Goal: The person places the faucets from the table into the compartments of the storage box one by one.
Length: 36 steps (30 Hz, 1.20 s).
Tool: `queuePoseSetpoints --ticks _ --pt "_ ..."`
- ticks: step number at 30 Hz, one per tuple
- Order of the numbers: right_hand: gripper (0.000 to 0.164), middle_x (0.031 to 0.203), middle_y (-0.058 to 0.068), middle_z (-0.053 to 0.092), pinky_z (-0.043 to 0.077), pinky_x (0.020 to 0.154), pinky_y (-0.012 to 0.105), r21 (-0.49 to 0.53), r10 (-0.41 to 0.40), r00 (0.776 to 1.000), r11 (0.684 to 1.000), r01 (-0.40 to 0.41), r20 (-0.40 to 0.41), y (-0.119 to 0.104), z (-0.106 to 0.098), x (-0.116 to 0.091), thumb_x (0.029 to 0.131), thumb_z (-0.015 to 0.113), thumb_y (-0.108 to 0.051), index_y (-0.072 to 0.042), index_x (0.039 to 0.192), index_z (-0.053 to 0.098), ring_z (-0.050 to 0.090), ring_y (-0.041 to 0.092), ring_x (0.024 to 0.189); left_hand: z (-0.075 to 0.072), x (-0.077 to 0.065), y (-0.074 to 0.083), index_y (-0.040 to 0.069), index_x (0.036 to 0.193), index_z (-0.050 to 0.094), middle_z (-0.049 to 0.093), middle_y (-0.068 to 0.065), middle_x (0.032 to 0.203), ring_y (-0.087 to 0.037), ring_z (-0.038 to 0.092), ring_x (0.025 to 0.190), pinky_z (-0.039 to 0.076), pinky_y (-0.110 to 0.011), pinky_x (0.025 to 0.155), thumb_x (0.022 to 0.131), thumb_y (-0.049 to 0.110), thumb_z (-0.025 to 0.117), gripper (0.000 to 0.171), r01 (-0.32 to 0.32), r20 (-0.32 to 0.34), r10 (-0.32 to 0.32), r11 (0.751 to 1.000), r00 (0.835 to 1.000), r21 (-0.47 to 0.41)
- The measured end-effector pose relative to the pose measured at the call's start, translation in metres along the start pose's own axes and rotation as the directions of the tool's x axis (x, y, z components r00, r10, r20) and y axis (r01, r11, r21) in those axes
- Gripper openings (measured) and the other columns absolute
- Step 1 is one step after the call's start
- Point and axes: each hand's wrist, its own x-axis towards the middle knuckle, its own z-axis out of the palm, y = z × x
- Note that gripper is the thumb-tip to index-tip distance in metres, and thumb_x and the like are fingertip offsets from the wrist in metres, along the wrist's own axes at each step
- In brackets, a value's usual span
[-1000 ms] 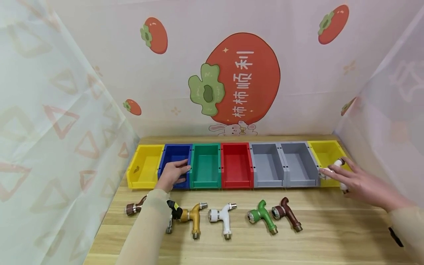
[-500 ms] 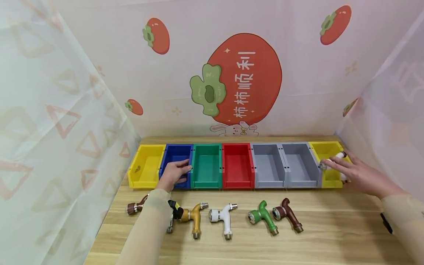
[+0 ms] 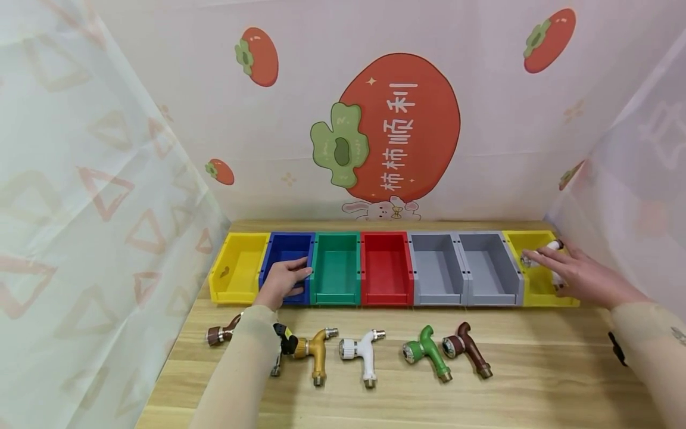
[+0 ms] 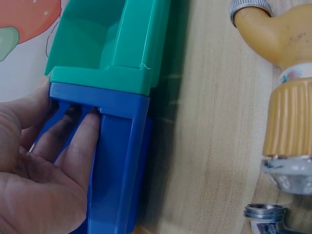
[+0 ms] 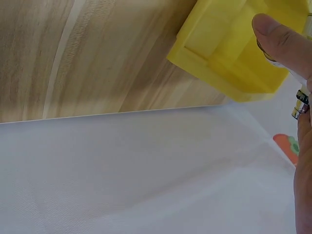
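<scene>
My left hand (image 3: 281, 281) pinches the side wall of the blue bin (image 4: 114, 161) where it meets the green bin (image 4: 102, 78). Its fingers reach inside the blue bin, and the thumb lies at the green bin's edge. At the far right, my right hand (image 3: 586, 275) holds a white faucet (image 3: 552, 246) over the yellow bin (image 3: 546, 300). The hand covers part of that faucet. In the right wrist view, the thumb (image 5: 285, 44) shows above the yellow bin's inside, with most of the faucet out of frame.
In front of the bins lie a gold faucet (image 3: 318, 357), another white faucet (image 3: 367, 357), a green faucet (image 3: 431, 354) and a dark red faucet (image 3: 471, 351). A brown-handled faucet (image 3: 217, 335) is partly behind the left sleeve. Red (image 3: 387, 298) and grey bins (image 3: 440, 299) fill the row.
My right hand has moved slightly inward with the white faucet, farther over the right yellow bin. That bin's front now reaches farther right in view. The left hand keeps its hold.
</scene>
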Motion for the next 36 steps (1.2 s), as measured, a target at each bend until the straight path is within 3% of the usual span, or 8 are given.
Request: queuePoseSetpoints --ticks 8,12,15,19,23,26,32,36 --pt "0.126 0.136 0.029 0.06 0.061 0.075 0.054 0.023 0.064 0.994 0.998 -0.066 0.093 0.005 0.004 0.003 0.049 0.1 -0.005 -0.021 0.159 0.039 0.047 0.06 0.124 0.001 -0.001 0.001 0.021 0.154 0.049 0.051 -0.01 0.154 -0.031 0.052 0.138 0.051 -0.052 0.105 0.102 0.026 0.065 0.054 -0.003 -0.003 0.003 1.0 1.0 0.018" --pt "0.124 0.14 0.031 0.056 0.061 0.076 0.053 0.073 0.123 0.977 0.988 -0.137 0.176 0.005 0.005 0.004 0.053 0.098 -0.003 -0.022 0.16 0.038 0.038 0.062 0.13 0.002 -0.001 0.001 0.021 0.154 0.049 0.051 -0.01 0.153 -0.031 0.053 0.138 0.05 -0.052 0.105 0.103 0.025 0.065 0.054 -0.003 -0.005 0.003 1.0 1.0 0.019" --pt "0.122 0.144 0.031 0.053 0.058 0.084 0.06 0.103 0.164 0.958 0.976 -0.193 0.237 0.004 0.005 0.005 0.057 0.097 -0.003 -0.022 0.16 0.036 0.028 0.064 0.137 0.002 -0.002 0.001 0.02 0.154 0.049 0.051 -0.01 0.153 -0.031 0.052 0.138 0.05 -0.053 0.105 0.103 0.025 0.065 0.054 -0.004 -0.005 0.004 1.0 1.0 0.018" --pt "0.123 0.148 0.032 0.048 0.033 0.107 0.076 0.139 0.21 0.924 0.954 -0.265 0.32 0.004 0.005 0.008 0.062 0.095 -0.004 -0.025 0.163 0.029 0.02 0.068 0.14 0.002 -0.001 0.0 0.02 0.154 0.049 0.051 -0.009 0.154 -0.03 0.052 0.138 0.05 -0.052 0.105 0.102 0.025 0.065 0.055 -0.005 -0.006 0.005 1.0 1.0 0.012" --pt "0.127 0.148 0.034 0.046 0.008 0.11 0.082 0.165 0.223 0.91 0.941 -0.294 0.349 0.004 0.007 0.008 0.063 0.093 -0.004 -0.027 0.165 0.021 0.017 0.072 0.138 0.001 0.0 -0.001 0.021 0.154 0.05 0.05 -0.009 0.154 -0.03 0.053 0.138 0.05 -0.052 0.105 0.102 0.025 0.066 0.055 -0.005 -0.003 0.005 1.0 1.0 0.006" --pt "0.127 0.146 0.033 0.049 0.014 0.108 0.083 0.16 0.221 0.915 0.944 -0.288 0.338 0.005 0.01 0.008 0.062 0.094 -0.004 -0.025 0.164 0.023 0.015 0.071 0.139 0.001 0.001 -0.001 0.021 0.153 0.051 0.051 -0.009 0.154 -0.029 0.053 0.137 0.05 -0.052 0.105 0.101 0.026 0.067 0.055 -0.004 -0.002 0.004 1.0 1.0 0.004" --pt "0.123 0.149 0.042 0.036 0.054 0.088 0.065 0.139 0.231 0.911 0.946 -0.292 0.341 0.008 0.013 0.012 0.062 0.095 -0.006 -0.022 0.163 0.027 0.036 0.071 0.127 0.001 0.001 -0.001 0.021 0.153 0.051 0.051 -0.008 0.154 -0.029 0.054 0.137 0.051 -0.052 0.105 0.101 0.026 0.067 0.054 -0.003 -0.006 0.003 1.0 1.0 0.006" --pt "0.12 0.148 0.044 0.035 0.059 0.082 0.059 0.165 0.225 0.905 0.94 -0.3 0.362 0.01 0.013 0.014 0.064 0.094 -0.003 -0.019 0.162 0.028 0.041 0.071 0.122 0.001 0.0 -0.001 0.021 0.153 0.051 0.051 -0.008 0.154 -0.029 0.054 0.137 0.051 -0.052 0.105 0.101 0.026 0.067 0.054 -0.002 -0.008 0.002 1.0 1.0 0.01"
